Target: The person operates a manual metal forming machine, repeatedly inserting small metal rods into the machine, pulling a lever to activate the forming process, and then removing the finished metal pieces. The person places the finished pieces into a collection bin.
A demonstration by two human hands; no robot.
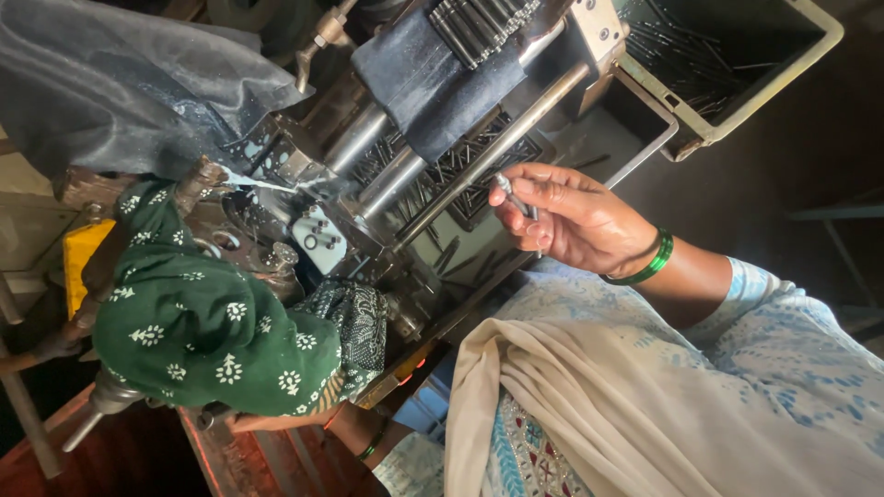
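Note:
My right hand is raised over the machine and pinches a small metal pin between thumb and fingers; a green bangle sits on its wrist. My left hand reaches in at the lower left. A green flower-print cloth covers most of it, so its grip is hidden. Just beyond that cloth lies the machine's work area, where a thin stream of liquid runs. Under my right hand a tray holds several loose dark pins.
A long steel bar and thick cylinders cross the machine, with a dark cloth draped over them. A grey bin of pins stands at the top right. A yellow part shows at the left. My pale scarf fills the foreground.

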